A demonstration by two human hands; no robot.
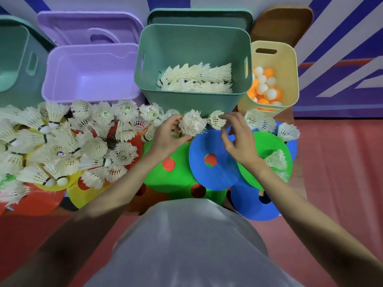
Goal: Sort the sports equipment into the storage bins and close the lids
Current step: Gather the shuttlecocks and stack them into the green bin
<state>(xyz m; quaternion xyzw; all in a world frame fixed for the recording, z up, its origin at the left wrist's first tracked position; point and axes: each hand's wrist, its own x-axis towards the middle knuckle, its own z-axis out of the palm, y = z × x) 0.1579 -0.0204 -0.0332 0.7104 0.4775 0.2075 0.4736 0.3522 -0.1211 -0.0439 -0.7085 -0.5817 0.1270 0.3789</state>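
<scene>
My left hand (pixel 169 135) grips a white feather shuttlecock (pixel 191 125), held just in front of the green bin (pixel 238 96). My right hand (pixel 238 137) pinches a second shuttlecock (pixel 215 120) right beside the first. Rows of shuttlecocks (pixel 199 78) lie inside the green bin. A large heap of loose shuttlecocks (pixel 68 141) covers the left of the table. A few more shuttlecocks (pixel 269 125) lie at the right, below the cream bin (pixel 294 65) of orange and white ping-pong balls (pixel 264 85).
A purple bin (pixel 51 65) stands empty left of the green one, its lid (pixel 62 23) behind it. Another teal bin (pixel 12 48) is at the far left. Flat disc cones, blue (pixel 211 172), green (pixel 163 175), yellow and red (pixel 41 201), lie under my arms.
</scene>
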